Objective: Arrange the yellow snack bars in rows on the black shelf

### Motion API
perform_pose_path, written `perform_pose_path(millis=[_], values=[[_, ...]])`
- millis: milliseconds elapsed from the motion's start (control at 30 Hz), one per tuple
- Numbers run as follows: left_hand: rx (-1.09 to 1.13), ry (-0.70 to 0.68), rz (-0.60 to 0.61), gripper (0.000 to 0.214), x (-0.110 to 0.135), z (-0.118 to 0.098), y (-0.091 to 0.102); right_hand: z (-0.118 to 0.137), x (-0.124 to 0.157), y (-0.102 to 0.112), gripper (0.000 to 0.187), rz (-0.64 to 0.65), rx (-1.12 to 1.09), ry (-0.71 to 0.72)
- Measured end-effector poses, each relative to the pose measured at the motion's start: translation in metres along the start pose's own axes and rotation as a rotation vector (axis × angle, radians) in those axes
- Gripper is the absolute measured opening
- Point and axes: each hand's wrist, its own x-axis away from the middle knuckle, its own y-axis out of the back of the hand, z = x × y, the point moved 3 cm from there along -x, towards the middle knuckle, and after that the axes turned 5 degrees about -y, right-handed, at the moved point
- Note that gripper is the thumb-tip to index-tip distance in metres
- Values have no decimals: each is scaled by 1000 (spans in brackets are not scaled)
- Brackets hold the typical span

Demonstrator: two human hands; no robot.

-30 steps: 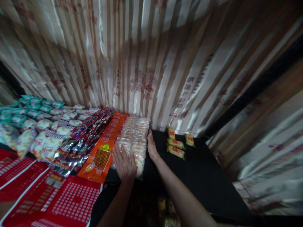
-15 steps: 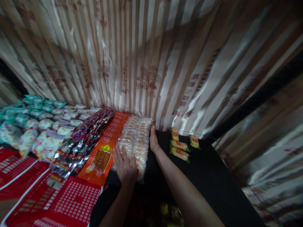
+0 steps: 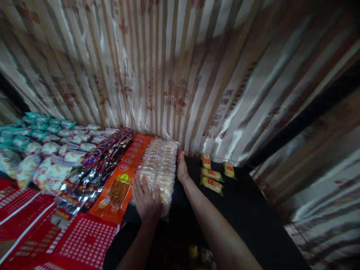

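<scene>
A row of clear packets of pale round crackers (image 3: 160,167) lies on a black table (image 3: 247,210), running away from me. My left hand (image 3: 144,200) rests flat on the near end of the row, fingers spread. My right hand (image 3: 181,165) is pressed against the row's right side near its far end, fingers stretched along the packets. Neither hand grips anything.
Left of the crackers lie orange packets (image 3: 123,180), dark foil packets (image 3: 95,165), white and teal snack bags (image 3: 42,150) and red printed packs (image 3: 70,240). Three yellow packets (image 3: 212,174) lie to the right. A striped satin curtain (image 3: 180,75) hangs right behind the table.
My right hand has slid farther along the cracker row's right side. The left hand stays on the near end. The view has shifted slightly.
</scene>
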Motion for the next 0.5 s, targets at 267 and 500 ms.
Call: perform_pose_path(millis=[267, 500], values=[[45, -10, 1, 54, 2, 4, 2, 11, 74, 21, 72, -171, 143, 47], [73, -90, 1, 50, 2, -6, 19, 18, 204, 45, 49, -184, 242, 145]])
